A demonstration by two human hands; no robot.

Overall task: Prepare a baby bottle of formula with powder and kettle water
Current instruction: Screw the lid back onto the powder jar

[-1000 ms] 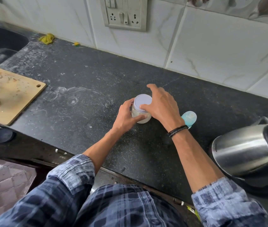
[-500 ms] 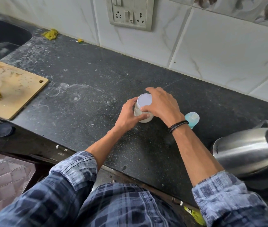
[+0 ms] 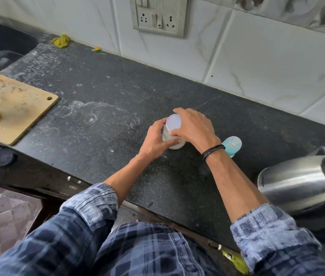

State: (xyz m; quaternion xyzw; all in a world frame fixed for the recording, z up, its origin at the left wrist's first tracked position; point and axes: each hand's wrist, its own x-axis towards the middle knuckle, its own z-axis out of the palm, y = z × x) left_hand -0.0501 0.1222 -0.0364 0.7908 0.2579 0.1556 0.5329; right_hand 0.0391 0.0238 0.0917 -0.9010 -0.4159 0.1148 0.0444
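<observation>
A small clear jar with a white lid (image 3: pixel 173 122) stands on the dark stone counter (image 3: pixel 105 108) in the middle of the head view. My left hand (image 3: pixel 154 140) grips the jar's body from the left. My right hand (image 3: pixel 194 127) curls over the lid, fingers round its rim. Just right of my right wrist a light blue baby bottle (image 3: pixel 232 144) stands partly hidden behind the wrist. A steel kettle (image 3: pixel 300 184) sits at the right edge of the counter.
A wooden cutting board (image 3: pixel 18 108) with a yellow scrap and a clear cup lies at the left. A dark sink (image 3: pixel 0 44) is at the far left. A wall socket panel (image 3: pixel 158 15) sits above the counter, and a yellow cloth (image 3: pixel 60 40) lies by the wall.
Both hands stay on the jar in the same spot; my right hand's fingers have shifted slightly round the lid. The camera has tilted a little.
</observation>
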